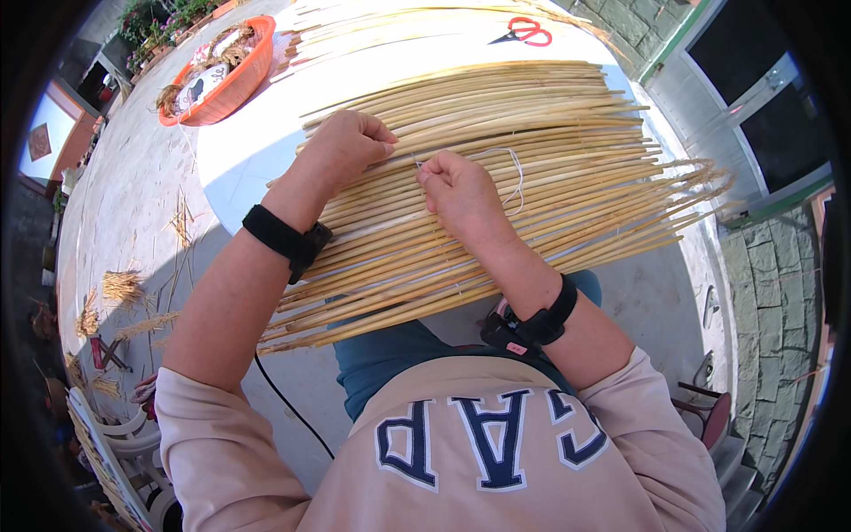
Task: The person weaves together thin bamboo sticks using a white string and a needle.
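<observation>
Long pale-yellow stalks [567, 222] lie side by side in a wide mat across a round white table [232, 164], several crosswise lines of small stitches showing in it. My left hand [346, 151] pinches one of the upper stalks, fingers closed. Just right of it, my right hand [459, 191] is closed in a pinch on a thin needle [417, 161] at a dark gap between stalks. A white thread [519, 182] loops out to the right of that hand over the mat.
An orange plastic basin [244, 84] with bundled things stands at the back left, red-handled scissors [523, 31] at the back right, beside loose stalks. Straw bunches [121, 285] lie on the concrete floor at left, near white chairs [133, 452]. A glass door [727, 97] is at right.
</observation>
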The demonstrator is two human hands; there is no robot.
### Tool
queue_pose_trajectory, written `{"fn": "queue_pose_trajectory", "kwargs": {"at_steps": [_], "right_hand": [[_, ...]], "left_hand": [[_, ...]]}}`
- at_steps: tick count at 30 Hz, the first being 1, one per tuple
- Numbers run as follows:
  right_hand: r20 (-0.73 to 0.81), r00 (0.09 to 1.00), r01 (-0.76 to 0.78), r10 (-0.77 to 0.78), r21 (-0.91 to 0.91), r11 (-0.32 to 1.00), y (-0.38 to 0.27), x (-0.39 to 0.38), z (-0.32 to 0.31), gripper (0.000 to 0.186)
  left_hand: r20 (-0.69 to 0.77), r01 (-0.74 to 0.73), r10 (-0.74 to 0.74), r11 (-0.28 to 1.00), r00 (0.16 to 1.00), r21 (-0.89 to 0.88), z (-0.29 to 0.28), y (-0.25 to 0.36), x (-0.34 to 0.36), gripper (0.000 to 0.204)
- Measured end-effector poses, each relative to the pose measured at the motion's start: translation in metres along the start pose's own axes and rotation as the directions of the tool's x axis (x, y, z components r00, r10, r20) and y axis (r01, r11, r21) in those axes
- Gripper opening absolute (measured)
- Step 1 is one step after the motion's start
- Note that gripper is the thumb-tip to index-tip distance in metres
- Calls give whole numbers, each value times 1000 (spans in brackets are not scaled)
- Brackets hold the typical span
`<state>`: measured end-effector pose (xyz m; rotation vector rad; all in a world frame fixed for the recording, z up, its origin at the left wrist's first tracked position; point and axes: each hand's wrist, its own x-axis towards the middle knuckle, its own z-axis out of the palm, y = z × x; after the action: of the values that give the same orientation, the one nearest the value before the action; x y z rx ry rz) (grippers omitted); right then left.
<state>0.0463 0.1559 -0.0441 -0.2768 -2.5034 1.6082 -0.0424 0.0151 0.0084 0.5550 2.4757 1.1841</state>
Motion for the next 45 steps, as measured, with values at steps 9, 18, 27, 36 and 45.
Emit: {"fn": "queue_pose_trajectory", "kwargs": {"at_steps": [9, 18, 27, 36, 45], "right_hand": [[-65, 997, 39, -42, -53, 998, -3, -3, 3, 15], [-138, 989, 35, -49, -99, 994, -7, -8, 7, 13], [-54, 996, 64, -69, -86, 994, -2, -3, 2, 15], [168, 966, -227, 196, 192, 955, -23, -12, -10, 16], [22, 996, -94, 92, 222, 971, -10, -16, 0, 12]], "left_hand": [[-8, 21, -22, 995, 1000, -101, 3, -4, 5, 7], [29, 15, -11, 991, 1000, -133, 3, 2, 4, 4], [18, -10, 13, 986, 1000, -166, 4, 1, 0, 5], [46, -44, 53, 983, 998, -176, 3, -12, 11, 8], [-4, -68, 68, 987, 998, -144, 5, -10, 7, 10]]}}
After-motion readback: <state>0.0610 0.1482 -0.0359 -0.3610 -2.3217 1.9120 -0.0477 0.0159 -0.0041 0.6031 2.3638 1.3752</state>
